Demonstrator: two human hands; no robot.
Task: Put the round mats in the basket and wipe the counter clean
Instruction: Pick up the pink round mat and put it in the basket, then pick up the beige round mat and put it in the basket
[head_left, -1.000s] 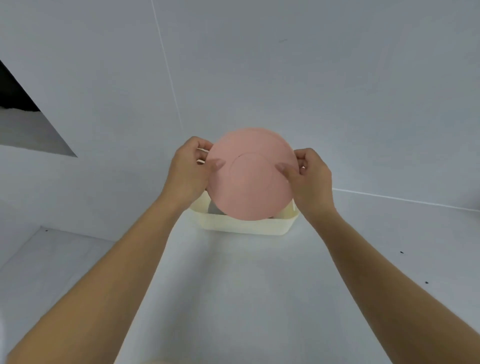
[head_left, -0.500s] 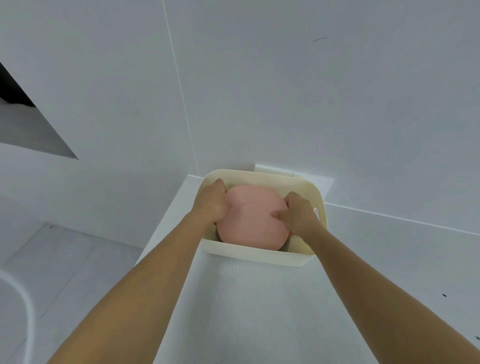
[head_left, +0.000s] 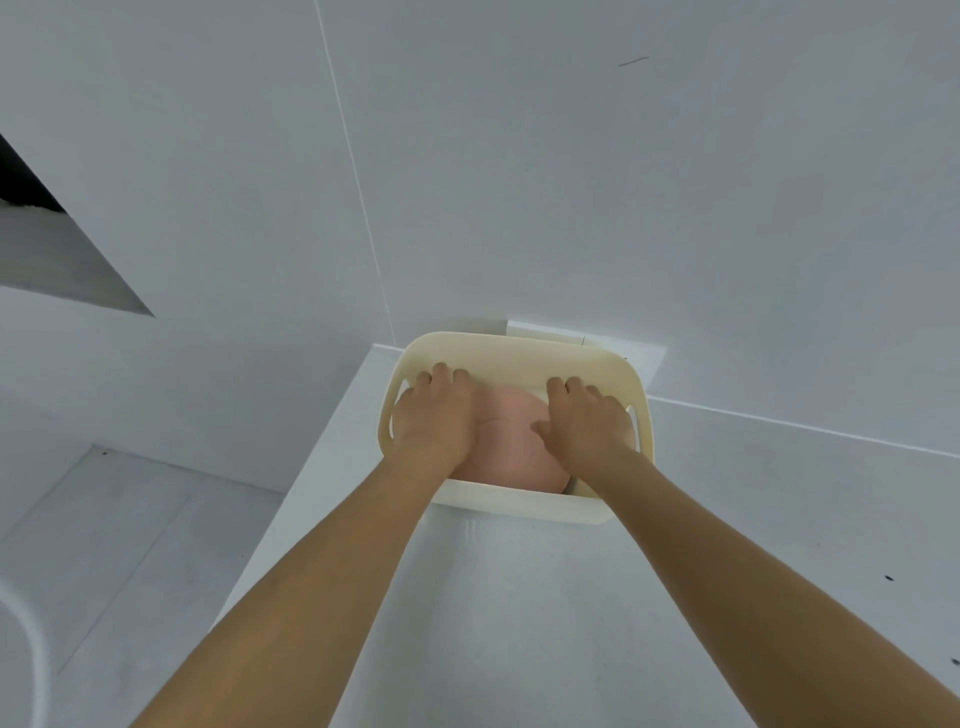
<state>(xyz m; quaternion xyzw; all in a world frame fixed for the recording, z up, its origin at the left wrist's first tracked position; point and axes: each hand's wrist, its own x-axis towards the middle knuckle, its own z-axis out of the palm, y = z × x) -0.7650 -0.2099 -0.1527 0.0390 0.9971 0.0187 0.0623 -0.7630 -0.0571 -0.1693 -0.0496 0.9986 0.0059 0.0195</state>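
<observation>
Both hands, left hand (head_left: 436, 415) and right hand (head_left: 587, 423), lie flat, seemingly pressing the pink round mat (head_left: 511, 441) inside the cream basket (head_left: 519, 348) on the white counter (head_left: 519, 597).

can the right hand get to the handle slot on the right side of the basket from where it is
Probably yes. The right hand lies flat on the pink mat inside the basket, right beside that handle slot, with nothing visible between them.
</observation>
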